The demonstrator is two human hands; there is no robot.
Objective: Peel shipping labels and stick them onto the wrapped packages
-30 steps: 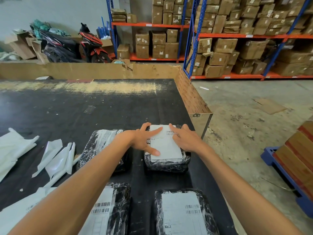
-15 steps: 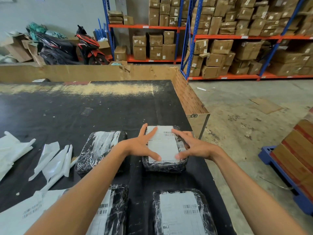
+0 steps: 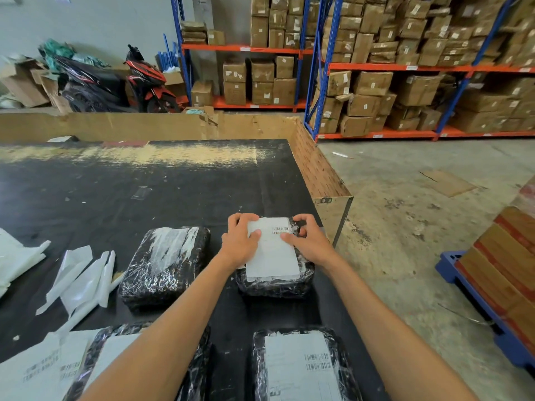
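A black, film-wrapped package (image 3: pixel 275 283) lies near the right edge of the black table (image 3: pixel 144 198), with a white shipping label (image 3: pixel 272 256) on its top. My left hand (image 3: pixel 240 241) and my right hand (image 3: pixel 311 243) grip the package's far end. Their fingers curl over the far edge and both thumbs press on the label. To the left sits a wrapped package (image 3: pixel 166 264) without a label. Two labelled packages lie nearer me, one (image 3: pixel 301 366) at bottom centre and one (image 3: pixel 124 357) partly hidden by my left arm.
Peeled backing strips (image 3: pixel 81 279) and white label sheets (image 3: pixel 31 371) lie at the left. A cardboard wall (image 3: pixel 315 169) rims the table's far and right sides. A blue pallet (image 3: pixel 451 267) with boxes stands on the floor at right. Racks of cartons and a scooter are behind.
Both hands slid from the label's sides up to the package's far end. The fingers went from spread flat to curled over the far edge, thumbs on the label.
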